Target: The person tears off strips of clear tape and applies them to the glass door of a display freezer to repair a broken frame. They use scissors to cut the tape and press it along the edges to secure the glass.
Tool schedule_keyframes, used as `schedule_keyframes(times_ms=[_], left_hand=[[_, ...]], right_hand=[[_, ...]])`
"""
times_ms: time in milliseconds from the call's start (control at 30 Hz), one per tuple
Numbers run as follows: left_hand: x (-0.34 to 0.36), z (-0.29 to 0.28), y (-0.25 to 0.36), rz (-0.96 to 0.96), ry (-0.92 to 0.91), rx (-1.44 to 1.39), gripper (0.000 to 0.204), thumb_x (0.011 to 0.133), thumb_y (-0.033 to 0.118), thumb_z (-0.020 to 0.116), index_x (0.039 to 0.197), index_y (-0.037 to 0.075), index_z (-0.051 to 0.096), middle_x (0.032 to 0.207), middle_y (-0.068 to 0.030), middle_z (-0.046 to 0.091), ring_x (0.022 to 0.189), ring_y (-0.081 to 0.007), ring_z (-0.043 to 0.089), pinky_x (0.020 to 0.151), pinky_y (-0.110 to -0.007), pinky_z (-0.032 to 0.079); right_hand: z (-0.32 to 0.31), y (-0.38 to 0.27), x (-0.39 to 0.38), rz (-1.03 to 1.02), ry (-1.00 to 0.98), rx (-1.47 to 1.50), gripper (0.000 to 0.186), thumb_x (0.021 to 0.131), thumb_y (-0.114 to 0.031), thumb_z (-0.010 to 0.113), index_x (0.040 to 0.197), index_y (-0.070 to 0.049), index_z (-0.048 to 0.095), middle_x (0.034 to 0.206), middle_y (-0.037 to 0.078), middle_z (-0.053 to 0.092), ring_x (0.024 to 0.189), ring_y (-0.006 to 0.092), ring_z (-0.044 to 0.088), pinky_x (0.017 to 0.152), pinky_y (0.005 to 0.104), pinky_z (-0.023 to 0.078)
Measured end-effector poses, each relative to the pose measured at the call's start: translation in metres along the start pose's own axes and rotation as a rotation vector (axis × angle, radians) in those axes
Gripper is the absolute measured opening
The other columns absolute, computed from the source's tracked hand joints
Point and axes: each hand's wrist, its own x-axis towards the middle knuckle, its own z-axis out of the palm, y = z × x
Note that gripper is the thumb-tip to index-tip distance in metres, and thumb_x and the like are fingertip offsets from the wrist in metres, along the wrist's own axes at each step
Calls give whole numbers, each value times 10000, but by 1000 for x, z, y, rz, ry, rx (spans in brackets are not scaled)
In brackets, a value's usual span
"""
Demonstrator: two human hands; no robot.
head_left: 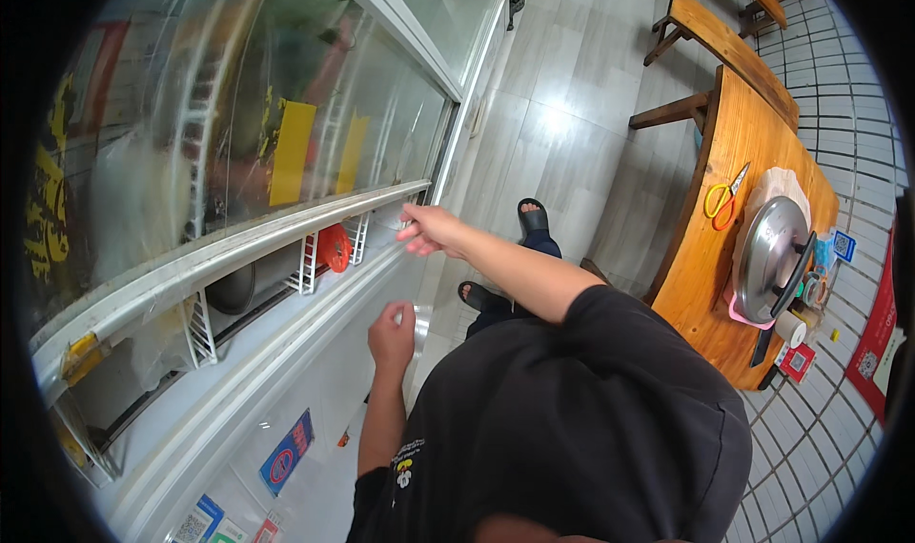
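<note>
Beside the white frame rail (286, 221) of a glass panel (238, 114), at its right end, is my right hand (431, 231). Its fingers are curled, and anything between them is too small to make out. My left hand (392, 336) is lower, in front of the white cabinet (315, 372), with its fingers folded in; I cannot see what they hold, if anything. Below the rail, an opening shows white wire racks (307, 262), a red-orange item (334, 248) and a dark round pan-like thing (233, 289). Yellow patches (293, 152) mark the glass, which is partly blurred.
On the right, a wooden table (691, 257) carries scissors (727, 198) with yellow and orange handles, a metal lid (770, 257) and a white roll (790, 330). Wooden benches (724, 43) stand farther off. Stickers (286, 452) are on the cabinet front.
</note>
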Motion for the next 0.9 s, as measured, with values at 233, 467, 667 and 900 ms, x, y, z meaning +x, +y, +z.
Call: schedule_keyframes(times_ms=[233,467,667,900], left_hand=[[39,4,36,167,-13,-183,263,929,331,670,1041,102,735,738,-143,693,655,-273,670,644,-380,504],[37,11,31,230,-59,-325,247,946,307,672,1043,86,726,795,-128,706,701,-182,658,687,-337,507],[34,14,7,143,-89,-469,240,960,286,654,1045,71,718,876,-118,732,792,-203,685,741,-331,513],[23,7,13,128,-40,-490,234,980,246,650,1065,38,713,878,-74,732,825,-121,659,754,-301,518]], right_hand=[[-7,40,-72,-275,-116,-413,506,990,-475,598,1293,-71,635,1072,46,701,827,131,655,698,291,550],[-11,29,-89,-405,-133,-658,334,957,-338,691,1157,-72,713,1047,68,713,908,139,657,800,300,534],[9,33,-98,-423,-82,-833,263,971,-262,679,1097,-32,702,1009,80,685,908,165,671,803,328,549],[18,40,-102,-376,9,-813,232,982,-232,655,1079,-27,700,989,101,676,909,161,662,797,317,538]])
